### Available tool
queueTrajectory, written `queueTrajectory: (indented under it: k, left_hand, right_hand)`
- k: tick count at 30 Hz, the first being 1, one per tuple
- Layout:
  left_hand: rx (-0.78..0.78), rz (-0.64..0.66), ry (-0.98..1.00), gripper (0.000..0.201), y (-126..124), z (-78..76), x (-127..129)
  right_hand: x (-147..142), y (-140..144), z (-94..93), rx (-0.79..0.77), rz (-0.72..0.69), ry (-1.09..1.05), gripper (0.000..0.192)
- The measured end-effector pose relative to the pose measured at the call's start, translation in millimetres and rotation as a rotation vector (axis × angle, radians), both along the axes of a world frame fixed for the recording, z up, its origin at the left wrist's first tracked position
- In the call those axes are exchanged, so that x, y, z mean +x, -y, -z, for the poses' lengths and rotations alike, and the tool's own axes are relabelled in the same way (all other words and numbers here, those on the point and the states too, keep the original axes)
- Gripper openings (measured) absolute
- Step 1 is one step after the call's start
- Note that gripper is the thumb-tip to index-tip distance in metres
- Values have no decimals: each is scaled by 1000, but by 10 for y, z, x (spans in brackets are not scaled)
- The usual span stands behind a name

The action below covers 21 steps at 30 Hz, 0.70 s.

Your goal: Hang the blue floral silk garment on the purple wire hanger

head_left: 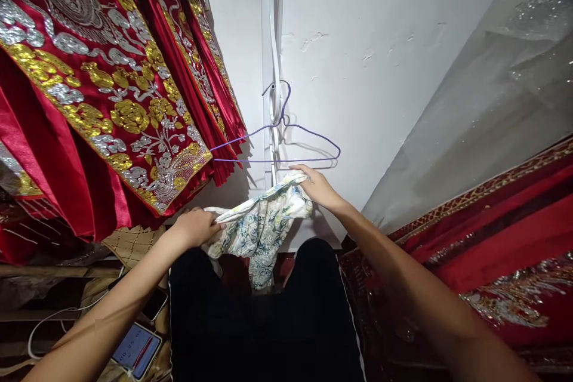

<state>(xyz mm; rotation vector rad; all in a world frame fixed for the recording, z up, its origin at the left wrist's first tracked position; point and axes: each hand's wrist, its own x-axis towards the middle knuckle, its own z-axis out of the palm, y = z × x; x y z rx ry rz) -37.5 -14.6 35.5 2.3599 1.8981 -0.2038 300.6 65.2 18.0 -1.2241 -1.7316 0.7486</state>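
Observation:
A white garment with a blue and yellow floral print (262, 227) is stretched between my two hands, its lower part hanging down in front of my knees. My left hand (196, 228) grips its left end, fingers closed on the cloth. At the upper right corner, my right hand (317, 185) pinches the edge. Just above the cloth hangs a purple wire hanger (308, 130) with nothing on it, hooked at a white upright pole (273, 42). What kind of garment it is, I cannot tell.
Red embroidered robes (129, 113) hang close on the left. On the right is another red embroidered garment (505, 262) under clear plastic (470, 101). A lit phone (138, 349) with a white cable lies at lower left. A white wall (358, 30) stands behind the hanger.

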Motion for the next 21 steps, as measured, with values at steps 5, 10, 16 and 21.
queueTrajectory:
  k: [5, 10, 16, 21]
  left_hand:
    - [136, -16, 38, 48, -220, 28, 43]
    - [245, -15, 117, 51, -250, -187, 120]
    - [351, 43, 219, 43, -210, -295, 227]
    - [551, 196, 453, 27, -260, -496, 360]
  right_hand:
    - [178, 18, -21, 125, 17, 16, 61]
    - [345, -51, -47, 126, 84, 72, 29]
    - [650, 201, -255, 230, 315, 189, 23]
    - [627, 359, -334, 203, 313, 127, 27]
